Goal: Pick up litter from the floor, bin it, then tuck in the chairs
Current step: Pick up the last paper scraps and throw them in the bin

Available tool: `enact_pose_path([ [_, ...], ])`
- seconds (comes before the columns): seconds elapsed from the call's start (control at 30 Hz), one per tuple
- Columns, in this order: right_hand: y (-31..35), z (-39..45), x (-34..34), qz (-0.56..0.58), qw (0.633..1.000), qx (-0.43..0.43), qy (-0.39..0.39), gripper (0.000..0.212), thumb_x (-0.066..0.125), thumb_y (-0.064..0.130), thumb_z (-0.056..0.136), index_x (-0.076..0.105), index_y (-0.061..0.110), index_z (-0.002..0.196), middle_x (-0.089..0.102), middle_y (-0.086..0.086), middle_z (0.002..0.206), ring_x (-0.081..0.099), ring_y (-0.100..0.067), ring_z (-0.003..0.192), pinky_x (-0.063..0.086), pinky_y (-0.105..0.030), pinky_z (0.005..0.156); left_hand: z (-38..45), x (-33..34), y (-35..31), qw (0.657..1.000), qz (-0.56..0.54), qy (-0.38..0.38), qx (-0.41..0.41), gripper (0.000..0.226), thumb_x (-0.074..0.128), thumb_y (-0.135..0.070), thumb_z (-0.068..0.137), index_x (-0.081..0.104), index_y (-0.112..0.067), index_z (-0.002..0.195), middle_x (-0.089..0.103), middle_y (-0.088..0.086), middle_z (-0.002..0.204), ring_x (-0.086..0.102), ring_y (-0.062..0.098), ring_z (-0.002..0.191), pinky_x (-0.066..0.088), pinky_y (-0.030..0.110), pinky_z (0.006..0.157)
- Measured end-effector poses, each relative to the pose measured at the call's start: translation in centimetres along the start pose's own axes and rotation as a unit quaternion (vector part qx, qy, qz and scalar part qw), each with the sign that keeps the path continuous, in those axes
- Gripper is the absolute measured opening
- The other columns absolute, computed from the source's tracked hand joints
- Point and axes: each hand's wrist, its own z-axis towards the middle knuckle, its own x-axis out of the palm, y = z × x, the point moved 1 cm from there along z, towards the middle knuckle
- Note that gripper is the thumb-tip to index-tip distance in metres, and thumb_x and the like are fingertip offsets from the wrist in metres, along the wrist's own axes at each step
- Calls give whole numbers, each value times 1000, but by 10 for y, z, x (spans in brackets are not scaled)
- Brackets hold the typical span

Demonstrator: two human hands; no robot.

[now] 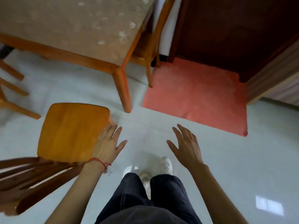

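Note:
An orange wooden chair (71, 131) stands pulled out from the table (64, 25), its dark slatted back toward me at the lower left. My left hand (107, 143), with a red string at the wrist, hovers open over the seat's right edge, fingers spread. My right hand (186, 145) is open too, held above bare floor with nothing in it. A second chair (148, 46) sits tucked against the table's right side. No litter shows on the floor.
A pink mat (199, 97) lies before a dark wooden door (234, 29). Legs of another chair (13, 94) show at the left edge. My feet in white shoes (165, 165) stand on the pale tiled floor. A wooden frame (275, 75) juts in at the right.

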Motion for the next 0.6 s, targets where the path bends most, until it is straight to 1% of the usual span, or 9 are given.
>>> enact_pose_path([
  [0.07, 1, 30, 0, -1, 998, -50, 33, 56, 41, 47, 86, 52, 8, 125, 49, -15, 135, 48, -33, 121, 38, -45, 98, -2, 3, 6, 999, 0, -4, -52, 93, -1, -63, 90, 63, 2, 110, 63, 24, 111, 58, 43, 103, 46, 54, 82],
  [0.17, 7, 72, 1, -2, 988, -133, 78, 56, 42, 47, 89, 46, 11, 131, 41, -13, 142, 39, -31, 128, 29, -43, 105, -12, 6, 7, 988, -30, -27, -149, 87, 6, -60, 93, 63, 3, 112, 61, 25, 114, 56, 45, 105, 44, 57, 83],
  [0.2, 9, 84, 2, -5, 982, -164, 91, 56, 40, 49, 89, 47, 11, 131, 42, -13, 141, 40, -31, 128, 30, -43, 104, -18, 10, 6, 982, -40, -35, -183, 86, 7, -59, 93, 63, 3, 112, 61, 25, 114, 56, 45, 105, 44, 58, 83],
  [0.3, 16, 119, 5, -9, 960, -251, 123, 58, 36, 49, 86, 54, 8, 122, 52, -16, 131, 51, -34, 117, 38, -47, 97, -35, 18, -4, 958, -63, -59, -273, 84, 10, -59, 93, 63, 5, 111, 61, 26, 113, 57, 46, 104, 45, 57, 84],
  [0.37, 21, 139, 9, -14, 943, -297, 152, 59, 36, 48, 85, 55, 7, 122, 53, -17, 130, 51, -35, 117, 37, -47, 97, -47, 28, -14, 938, -83, -59, -332, 85, 11, -61, 92, 62, 4, 111, 61, 26, 113, 56, 46, 104, 44, 56, 85],
  [0.47, 27, 161, 25, -24, 918, -348, 186, 62, 33, 51, 86, 52, 8, 125, 48, -17, 135, 46, -34, 122, 34, -46, 100, -62, 48, -30, 907, -101, -62, -403, 85, 11, -62, 92, 61, 4, 113, 61, 26, 114, 56, 46, 105, 43, 56, 86],
  [0.53, 31, 168, 39, -35, 905, -369, 209, 57, 40, 49, 89, 49, 8, 128, 45, -16, 138, 42, -33, 126, 32, -45, 101, -69, 61, -39, 890, -122, -45, -436, 85, 11, -62, 92, 61, 4, 114, 60, 27, 115, 56, 46, 106, 43, 57, 86],
  [0.6, 36, 173, 58, -44, 893, -384, 229, 52, 49, 42, 91, 45, 10, 132, 39, -14, 142, 37, -31, 129, 28, -43, 104, -74, 77, -44, 879, -130, -40, -456, 84, 12, -61, 92, 61, 3, 114, 60, 26, 116, 55, 45, 107, 43, 57, 87],
])
